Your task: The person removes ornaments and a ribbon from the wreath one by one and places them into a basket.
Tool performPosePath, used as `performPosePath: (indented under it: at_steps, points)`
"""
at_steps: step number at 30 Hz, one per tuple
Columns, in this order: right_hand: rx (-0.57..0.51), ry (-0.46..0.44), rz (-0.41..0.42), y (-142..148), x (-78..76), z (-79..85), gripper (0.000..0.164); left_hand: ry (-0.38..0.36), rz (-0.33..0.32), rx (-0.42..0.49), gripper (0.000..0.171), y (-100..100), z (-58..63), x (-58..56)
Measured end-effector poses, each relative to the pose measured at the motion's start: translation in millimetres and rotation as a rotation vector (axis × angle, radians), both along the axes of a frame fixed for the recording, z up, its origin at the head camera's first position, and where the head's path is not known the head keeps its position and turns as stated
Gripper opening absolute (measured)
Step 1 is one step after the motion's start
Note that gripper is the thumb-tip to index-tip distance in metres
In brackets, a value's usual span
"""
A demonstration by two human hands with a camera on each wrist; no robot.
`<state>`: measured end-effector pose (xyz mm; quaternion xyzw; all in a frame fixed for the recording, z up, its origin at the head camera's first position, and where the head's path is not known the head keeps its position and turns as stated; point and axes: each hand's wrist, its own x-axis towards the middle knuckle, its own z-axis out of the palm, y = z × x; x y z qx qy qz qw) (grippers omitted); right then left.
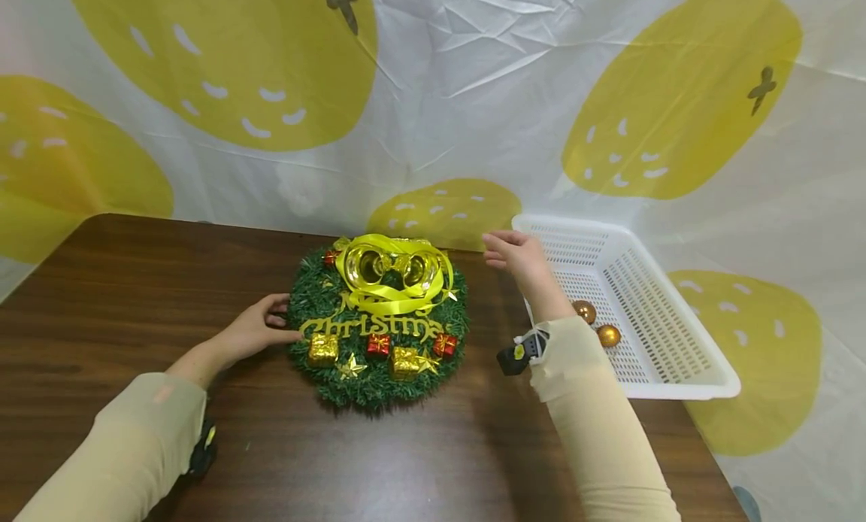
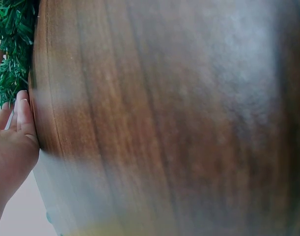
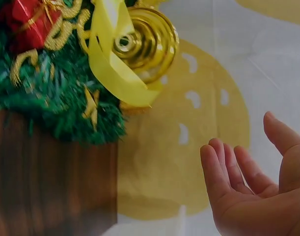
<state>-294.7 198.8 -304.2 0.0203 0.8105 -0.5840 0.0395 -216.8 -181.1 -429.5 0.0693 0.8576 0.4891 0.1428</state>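
A round green Christmas wreath [image 1: 372,396] lies on the table, carrying gold "Christmas" lettering, small red and gold gift boxes and gold stars. Gold bells [image 1: 404,269] with a yellow ribbon [image 1: 389,307] sit across its far part. At the wreath's left edge is my left hand [image 1: 253,330], its thumb reaching over the rim near the lettering and its relaxed fingers touching the side. My right hand [image 1: 524,262] is raised between the wreath and the white basket, holding nothing; in the right wrist view its fingers [image 3: 216,172] are loosely bent and apart from the thumb.
The white plastic basket [image 1: 676,390] stands on the right with two shiny copper-gold balls [image 1: 609,335] inside. Dark wood covers the tabletop [image 1: 155,281]. A white cloth [image 1: 460,93] with yellow fruit shapes hangs behind the table.
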Motion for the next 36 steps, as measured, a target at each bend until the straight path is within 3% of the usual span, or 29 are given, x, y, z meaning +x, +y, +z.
performPosePath:
  at_steps: [14, 19, 28, 36]
  points:
    - [0.043, -0.105, -0.043, -21, -2.8, -48.8, 0.051, 0.011, 0.0, 0.007, 0.088, 0, -0.5, 0.7]
    - [0.01, -0.124, -0.065, -29, -4.5, -61.6, 0.047, 0.006, 0.005, 0.016, 0.087, 0, -1.7, 0.0]
    - [0.005, -0.17, -0.072, -40, -9.2, -73.6, 0.047, 0.001, 0.02, 0.016, 0.086, 1, 0.2, 0.1]
    - [0.056, -0.154, -0.089, -48, -11.5, -78.0, 0.048, -0.009, 0.022, 0.021, 0.086, 0, 1.1, 0.2]
